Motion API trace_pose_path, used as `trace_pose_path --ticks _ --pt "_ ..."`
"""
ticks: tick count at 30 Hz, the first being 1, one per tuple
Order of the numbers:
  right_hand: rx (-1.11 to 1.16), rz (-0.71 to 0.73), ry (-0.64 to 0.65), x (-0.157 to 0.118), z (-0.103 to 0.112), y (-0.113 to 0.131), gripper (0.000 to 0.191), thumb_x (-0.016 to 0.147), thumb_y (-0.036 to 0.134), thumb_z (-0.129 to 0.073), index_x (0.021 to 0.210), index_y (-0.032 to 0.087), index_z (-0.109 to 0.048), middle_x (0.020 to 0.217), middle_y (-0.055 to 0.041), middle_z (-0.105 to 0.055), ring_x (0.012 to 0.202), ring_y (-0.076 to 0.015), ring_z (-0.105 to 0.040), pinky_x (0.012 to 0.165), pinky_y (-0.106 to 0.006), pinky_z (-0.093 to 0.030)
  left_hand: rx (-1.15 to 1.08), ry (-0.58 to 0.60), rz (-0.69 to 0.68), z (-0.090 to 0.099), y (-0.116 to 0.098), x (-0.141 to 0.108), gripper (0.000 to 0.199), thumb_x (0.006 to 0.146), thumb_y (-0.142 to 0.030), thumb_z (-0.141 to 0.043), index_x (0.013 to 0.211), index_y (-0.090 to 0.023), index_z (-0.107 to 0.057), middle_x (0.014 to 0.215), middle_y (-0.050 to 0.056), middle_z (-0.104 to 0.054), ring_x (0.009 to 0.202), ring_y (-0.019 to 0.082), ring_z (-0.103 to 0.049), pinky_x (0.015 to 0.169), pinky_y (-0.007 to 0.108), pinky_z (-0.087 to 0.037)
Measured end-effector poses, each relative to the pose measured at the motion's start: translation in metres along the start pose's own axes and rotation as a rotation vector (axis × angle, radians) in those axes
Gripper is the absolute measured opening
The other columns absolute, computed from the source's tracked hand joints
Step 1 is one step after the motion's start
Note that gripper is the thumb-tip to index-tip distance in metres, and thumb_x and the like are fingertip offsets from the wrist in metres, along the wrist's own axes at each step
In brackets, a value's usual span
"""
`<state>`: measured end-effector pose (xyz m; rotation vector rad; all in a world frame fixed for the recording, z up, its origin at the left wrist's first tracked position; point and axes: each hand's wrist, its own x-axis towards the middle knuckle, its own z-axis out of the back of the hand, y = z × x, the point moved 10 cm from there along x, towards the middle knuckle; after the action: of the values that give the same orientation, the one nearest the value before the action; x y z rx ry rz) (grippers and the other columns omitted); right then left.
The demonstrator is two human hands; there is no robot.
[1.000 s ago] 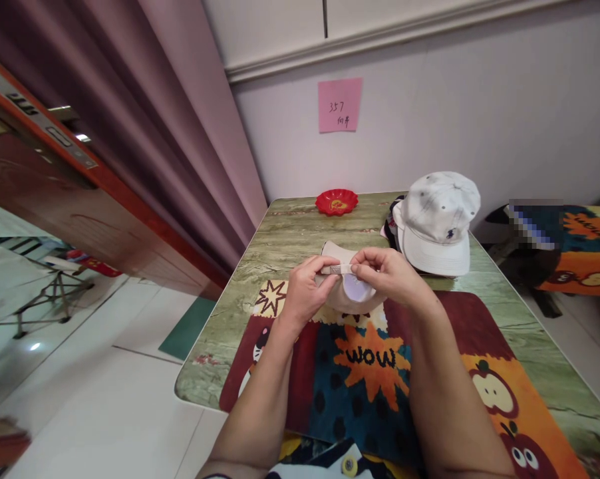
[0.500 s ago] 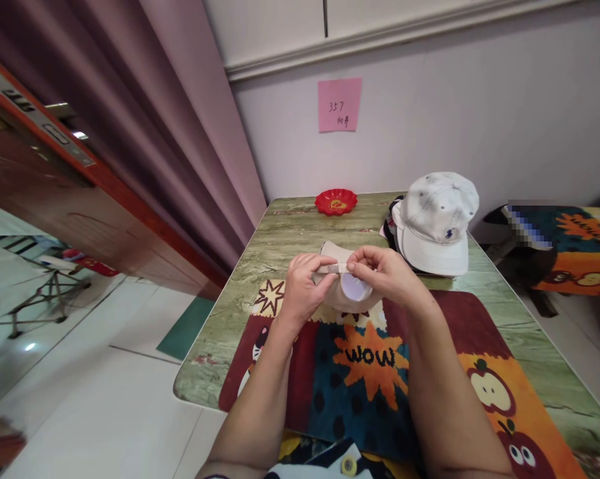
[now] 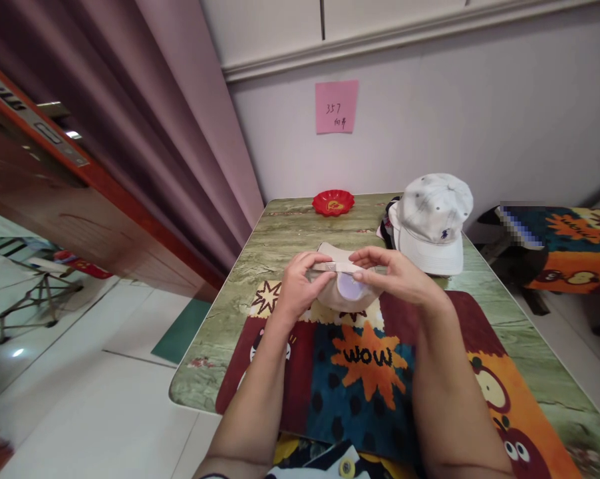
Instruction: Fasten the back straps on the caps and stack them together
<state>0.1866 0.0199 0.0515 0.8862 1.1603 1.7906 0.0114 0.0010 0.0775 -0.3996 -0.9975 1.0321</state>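
Observation:
A beige cap (image 3: 337,296) rests at the far edge of the patterned mat (image 3: 362,399), its back opening and strap facing me. My left hand (image 3: 302,283) pinches the left part of the cap's back strap between thumb and fingers. On the other side, my right hand (image 3: 392,273) grips the strap's right part, thumb below and fingers above. Through the opening under the strap, a pale lilac patch shows. Part of the cap is hidden behind my hands.
Beyond my right hand, a white cap (image 3: 432,223) sits on top of darker caps at the table's right. A red scalloped dish (image 3: 332,203) stands near the wall. The pink note (image 3: 336,106) is stuck on the wall. An orange-edged door (image 3: 105,199) is at left.
The right hand's fingers have shifted along the strap to the right, and more of the strap now shows between the hands. The view has moved slightly.

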Motion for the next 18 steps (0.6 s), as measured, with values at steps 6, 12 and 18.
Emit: trace_pose_path --ticks 6,12,18 --pt "-0.009 -0.043 0.228 -0.009 -0.001 -0.020 0.039 0.083 0.054 -0.073 0.097 0.018 -0.074 0.093 -0.0049 -0.071 0.090 -0.0232 -0.062 0.081 -0.034 -0.048 -0.167 0.024 0.111 0.003 0.023 0.000 0.022 0.080 -0.031 -0.079 0.099 -0.020 -0.073 0.107 0.007 -0.074 0.105 0.023 -0.066 0.098 0.036 -0.048" --pt "0.064 -0.026 0.238 -0.005 -0.007 -0.024 0.037 0.088 0.054 -0.069 0.094 0.018 -0.072 0.085 -0.0023 -0.063 0.079 -0.0178 -0.053 0.071 -0.029 -0.041 -0.487 0.273 0.320 -0.020 0.044 0.003 0.047 0.087 -0.049 -0.071 0.122 -0.018 -0.068 0.124 0.011 -0.069 0.114 0.025 -0.063 0.095 0.034 -0.048" --pt "0.116 -0.039 0.264 -0.004 -0.011 -0.028 0.038 0.088 0.054 -0.069 0.100 0.018 -0.072 0.086 -0.0020 -0.062 0.077 -0.0167 -0.051 0.069 -0.029 -0.040 -0.484 0.459 0.347 -0.035 0.047 0.006 0.038 0.082 -0.049 -0.076 0.103 -0.017 -0.075 0.102 0.006 -0.072 0.094 0.020 -0.062 0.084 0.029 -0.044"
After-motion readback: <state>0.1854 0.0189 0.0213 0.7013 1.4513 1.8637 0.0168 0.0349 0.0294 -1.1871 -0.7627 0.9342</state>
